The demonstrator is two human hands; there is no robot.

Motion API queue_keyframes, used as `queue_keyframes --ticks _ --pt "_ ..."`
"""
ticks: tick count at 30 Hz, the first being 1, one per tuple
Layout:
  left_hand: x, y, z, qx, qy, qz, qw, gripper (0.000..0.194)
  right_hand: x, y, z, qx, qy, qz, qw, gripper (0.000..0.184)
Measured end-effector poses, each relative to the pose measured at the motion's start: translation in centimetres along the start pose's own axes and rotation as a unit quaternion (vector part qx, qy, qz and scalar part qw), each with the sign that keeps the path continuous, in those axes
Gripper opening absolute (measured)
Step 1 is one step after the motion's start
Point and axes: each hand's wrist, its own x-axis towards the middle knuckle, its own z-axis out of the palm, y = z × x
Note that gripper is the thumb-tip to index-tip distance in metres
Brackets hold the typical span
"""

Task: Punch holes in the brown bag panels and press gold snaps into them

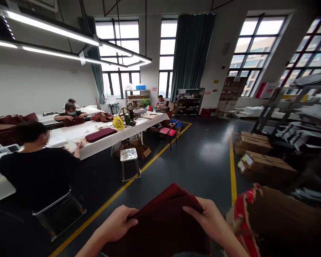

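Maroon folded fabric (160,225) nearest, gripped at its top edge by both hands: left hand (116,223) and right hand (205,214) pinch it, fingers closed. Top fold runs crosswise, left to right; the long axis looks crosswise too, lower part drooping toward the body. Thin pinch could let layers slip; red-printed brown bundle (267,217) just right could snag it. Farther: cardboard cartons (264,167) on the dark floor (200,171), co-worker (34,171) at long white desk (101,149).

Tall windows (253,46) and overhead strip lights (53,34) give bright light, with wide-angle distortion bending the edges.
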Motion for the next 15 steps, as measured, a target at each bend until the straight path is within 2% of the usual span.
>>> queue_keyframes --ticks 3,5,6,7,9,12,14,15 --pt "13.2 -4.5 -1.2 -0.059 0.021 -0.021 0.998 0.035 13.6 4.8 -2.7 -0.058 -0.021 -0.044 0.997 0.03" --pt "23.4 -6.6 -2.4 -0.063 0.016 -0.017 0.998 0.037 22.1 9.2 -5.2 -0.067 -0.005 -0.03 0.997 0.03" --pt "28.8 -7.2 -3.3 -0.053 0.008 -0.008 0.999 0.036 26.2 11.6 -7.0 -0.062 0.017 -0.002 0.998 0.032" --pt "34.2 -7.3 -4.5 -0.033 -0.001 0.004 0.999 0.034 29.9 14.2 -9.0 -0.054 0.049 0.038 0.997 0.037" --pt "45.1 -6.8 -7.5 0.023 -0.022 0.037 0.999 0.029 36.6 19.7 -13.8 -0.045 0.126 0.133 0.982 0.059" --pt "61.1 -5.3 -12.2 0.126 -0.062 0.109 0.984 0.03 44.7 29.3 -20.9 -0.027 0.217 0.246 0.944 0.087" --pt "71.5 -5.1 -14.6 0.179 -0.084 0.149 0.969 0.03 49.8 36.4 -24.3 0.022 0.25 0.297 0.921 0.092" --pt "76.6 -5.3 -15.5 0.197 -0.09 0.164 0.962 0.03 52.7 39.9 -25.5 0.036 0.27 0.301 0.914 0.089"
